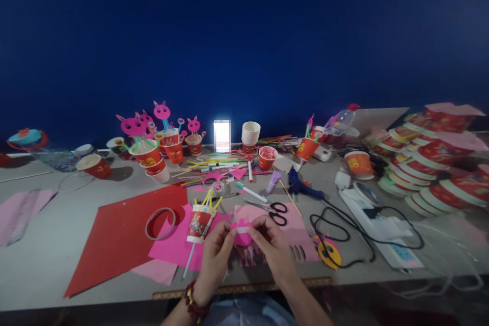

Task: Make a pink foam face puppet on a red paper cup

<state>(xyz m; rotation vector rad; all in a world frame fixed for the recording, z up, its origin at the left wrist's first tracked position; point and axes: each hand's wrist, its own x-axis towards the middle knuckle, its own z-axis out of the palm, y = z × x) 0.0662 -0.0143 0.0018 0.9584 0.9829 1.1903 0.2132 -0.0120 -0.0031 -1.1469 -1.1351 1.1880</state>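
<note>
Both of my hands pinch a round bright pink paper cutout (242,237) by its upper edges, my left hand (217,250) at one side and my right hand (273,247) at the other. A pale strip runs across the cutout, and small tabs show along its top. Under and behind it lies a light pink paper sheet (298,229) with curved cuts. Left of my left hand, a red patterned paper cup (199,224) with yellow straws sits on bright pink paper (168,249). Black-handled scissors (277,214) lie just beyond my right hand.
Red card (114,244) and a tape roll (160,223) lie at left. Pink-faced cup figures (145,152) stand behind. A blue glue gun (305,187), its dark cable and a power strip (385,237) occupy the right, near stacked cups (431,163). A yellow face cutout (329,253) lies closer.
</note>
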